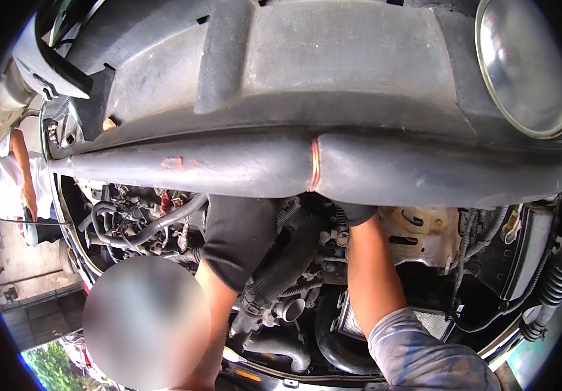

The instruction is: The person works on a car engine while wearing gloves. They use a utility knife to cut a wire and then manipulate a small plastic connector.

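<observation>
My left arm [216, 316] reaches up into an engine bay. A black cover [238, 234] wraps its far part, and the hand itself is hidden beneath a long dark-grey rounded panel edge [229, 166]. My right hand [359, 213], in a black glove, goes under the same edge; only its wrist side shows, so its fingers are out of sight. Between the two arms runs a thick black ribbed hose [284, 260]. Just right of the right hand lies a rusty-brown metal shield [418, 234]. What either hand touches cannot be made out.
Hoses and wiring [141, 228] crowd the left of the bay. An open metal pipe mouth [290, 309] sits near the middle. At upper right is a round headlight [525, 65]. Another person [20, 176] in a white top stands at far left. A blurred round patch covers the lower left.
</observation>
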{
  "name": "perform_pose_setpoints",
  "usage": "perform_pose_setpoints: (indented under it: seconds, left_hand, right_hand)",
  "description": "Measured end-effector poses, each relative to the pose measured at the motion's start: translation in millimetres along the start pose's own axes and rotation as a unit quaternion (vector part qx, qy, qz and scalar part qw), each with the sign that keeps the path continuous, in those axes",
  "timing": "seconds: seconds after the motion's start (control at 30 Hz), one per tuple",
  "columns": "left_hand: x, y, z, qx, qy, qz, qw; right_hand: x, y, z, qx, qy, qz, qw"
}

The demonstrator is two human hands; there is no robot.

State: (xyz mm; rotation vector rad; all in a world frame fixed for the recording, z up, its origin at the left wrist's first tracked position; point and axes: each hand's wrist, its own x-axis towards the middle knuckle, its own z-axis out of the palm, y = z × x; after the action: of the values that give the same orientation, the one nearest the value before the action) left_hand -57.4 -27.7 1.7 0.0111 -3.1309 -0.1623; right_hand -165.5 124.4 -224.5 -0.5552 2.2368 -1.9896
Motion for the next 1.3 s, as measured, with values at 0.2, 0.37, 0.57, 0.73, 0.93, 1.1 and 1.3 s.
perform_pose_setpoints:
  seconds: [0.2,0.37,0.57,0.73,0.93,1.1,1.3]
  left_hand:
    - [-2,-28,25,-0.048,0.01,0.115,0.992]
    - [10,-26,19,-0.086,-0.037,0.119,0.988]
    - [8,-23,15,-0.025,-0.086,0.091,0.992]
    - [-6,-27,22,-0.01,-0.024,0.118,0.993]
    - [-15,-14,-25,0.032,-0.11,0.048,0.992]
    - [-33,35,-25,0.034,0.039,-0.052,0.997]
    - [-46,23,-19,0.098,0.012,-0.033,0.995]
  right_hand:
    - [-2,-7,4,0.028,0.003,0.016,0.999]
    - [-5,-6,2,0.038,0.004,0.024,0.999]
    - [-5,-10,3,0.052,0.004,0.029,0.998]
    - [-6,-10,0,0.054,0.003,0.028,0.998]
    - [-5,-9,1,0.061,0.005,0.021,0.998]
    - [-7,-4,-5,0.038,0.006,-0.009,0.999]
    - [-1,-3,-5,-0.021,-0.008,-0.097,0.995]
